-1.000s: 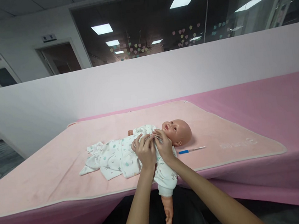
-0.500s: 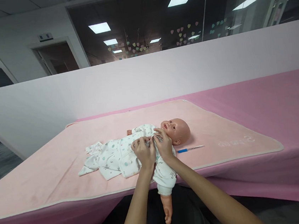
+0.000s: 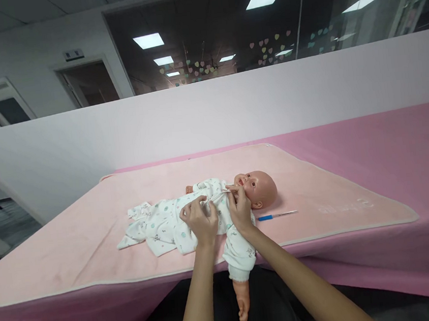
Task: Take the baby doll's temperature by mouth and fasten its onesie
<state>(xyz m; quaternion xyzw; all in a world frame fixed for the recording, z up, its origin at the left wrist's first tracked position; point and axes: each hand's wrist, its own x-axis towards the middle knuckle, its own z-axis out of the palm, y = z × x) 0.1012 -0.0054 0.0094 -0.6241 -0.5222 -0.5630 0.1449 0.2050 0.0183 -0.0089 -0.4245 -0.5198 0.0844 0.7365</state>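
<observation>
A baby doll (image 3: 261, 190) lies on its back, its head to the right, dressed in a white printed baby outfit (image 3: 167, 216). Over the doll's chest, close to the chin, my right hand (image 3: 241, 211) pinches a thin white cloth tie (image 3: 221, 194) of the outfit. Lower on the chest, my left hand (image 3: 201, 220) is curled with its fingertips at the other end of the tie, which stretches between both hands. What lies inside the left fingers is partly hidden. One doll arm (image 3: 242, 298) hangs over the table's front edge.
A blue-handled pen-like stick (image 3: 266, 218) with a thin clear shaft lies beside the doll's head. Underneath is a peach blanket (image 3: 92, 234) on a pink-covered table (image 3: 410, 160). A white partition (image 3: 202, 116) rises behind the table.
My hands have moved apart from their close pinch at the chest: the left toward the doll's legs, the right slightly rightward. The tie now stretches between them. The view has shifted slightly.
</observation>
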